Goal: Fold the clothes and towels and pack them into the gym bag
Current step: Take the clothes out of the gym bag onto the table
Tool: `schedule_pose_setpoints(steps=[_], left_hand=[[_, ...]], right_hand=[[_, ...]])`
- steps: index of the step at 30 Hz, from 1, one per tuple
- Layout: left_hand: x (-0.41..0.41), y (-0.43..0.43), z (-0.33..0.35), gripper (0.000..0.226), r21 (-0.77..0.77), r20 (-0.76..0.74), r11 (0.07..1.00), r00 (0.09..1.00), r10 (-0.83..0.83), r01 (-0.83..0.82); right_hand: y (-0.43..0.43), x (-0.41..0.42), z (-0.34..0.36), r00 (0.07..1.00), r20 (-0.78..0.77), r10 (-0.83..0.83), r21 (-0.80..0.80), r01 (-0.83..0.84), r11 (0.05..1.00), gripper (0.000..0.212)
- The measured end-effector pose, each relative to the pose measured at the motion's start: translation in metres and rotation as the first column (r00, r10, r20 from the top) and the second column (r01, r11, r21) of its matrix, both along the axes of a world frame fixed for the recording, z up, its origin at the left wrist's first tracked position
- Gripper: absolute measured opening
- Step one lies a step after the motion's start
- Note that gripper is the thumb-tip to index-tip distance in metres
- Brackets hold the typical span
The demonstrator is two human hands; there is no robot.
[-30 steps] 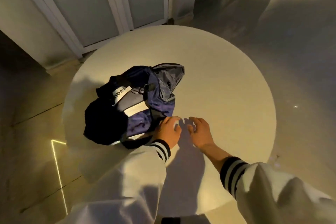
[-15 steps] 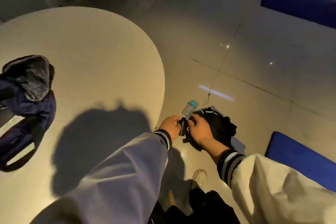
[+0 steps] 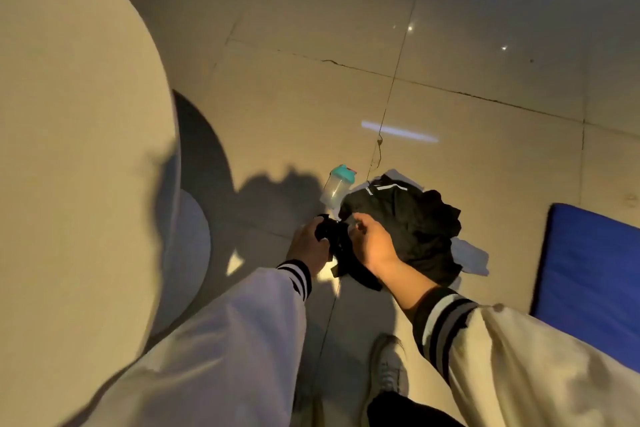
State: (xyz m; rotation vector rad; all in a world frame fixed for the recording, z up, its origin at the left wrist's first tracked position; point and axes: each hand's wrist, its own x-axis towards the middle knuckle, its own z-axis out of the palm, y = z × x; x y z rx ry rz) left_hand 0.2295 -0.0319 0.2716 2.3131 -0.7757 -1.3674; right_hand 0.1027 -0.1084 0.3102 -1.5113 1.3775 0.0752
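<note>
Black bundle (image 3: 337,243) newly gripped in left hand (image 3: 310,246) above floor pile (image 3: 412,225), no longer at surface (image 3: 86,149); right hand (image 3: 374,246) adjacent, grip indeterminate; folding pending

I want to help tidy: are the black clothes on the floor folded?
Not folded. The black clothes lie bunched in a crumpled heap on the floor.

table (image 3: 69,149) at frame left; on the floor (image 3: 311,97) at centre a bottle (image 3: 337,185) sits just left of the clothes heap (image 3: 408,229); a mat (image 3: 588,270) lies at right.
</note>
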Motion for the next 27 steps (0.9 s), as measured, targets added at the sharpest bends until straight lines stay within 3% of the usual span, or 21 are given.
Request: schedule_pose_setpoints(steps=[9,13,15,17,22,24,27], left_hand=[[0.022,-0.052,-0.256,0.062,0.066,-0.051,0.997,0.998,-0.040,0.043],[0.017,-0.050,-0.348,0.097,0.120,-0.011,0.989,0.996,-0.088,0.089],[0.018,-0.048,-0.360,0.108,0.090,0.020,0.991,0.995,-0.100,0.098],[0.025,-0.047,-0.364,0.109,0.044,0.018,0.998,0.999,0.051,-0.052],[0.082,-0.058,-0.355,0.113,-0.141,0.245,0.933,0.901,0.357,-0.331],[0.108,-0.076,-0.356,0.111,-0.260,0.244,0.897,0.874,0.420,-0.358],[0.124,-0.114,-0.363,0.104,-0.297,0.126,0.899,0.920,0.370,-0.321]], right_hand=[[-0.045,0.038,-0.246,0.981,0.047,-0.189,0.055,0.186,0.981,0.035],[-0.057,0.047,-0.315,0.978,0.060,-0.198,0.024,0.197,0.980,0.039],[-0.064,0.052,-0.340,0.975,0.077,-0.206,0.020,0.205,0.979,0.040],[-0.071,0.057,-0.357,0.976,0.085,-0.200,-0.001,0.201,0.980,0.043],[-0.091,0.068,-0.379,0.963,0.119,-0.240,-0.036,0.246,0.969,0.052],[-0.101,0.077,-0.386,0.953,0.121,-0.276,-0.003,0.279,0.960,0.058],[-0.114,0.090,-0.401,0.951,0.151,-0.270,-0.016,0.276,0.961,0.061]])
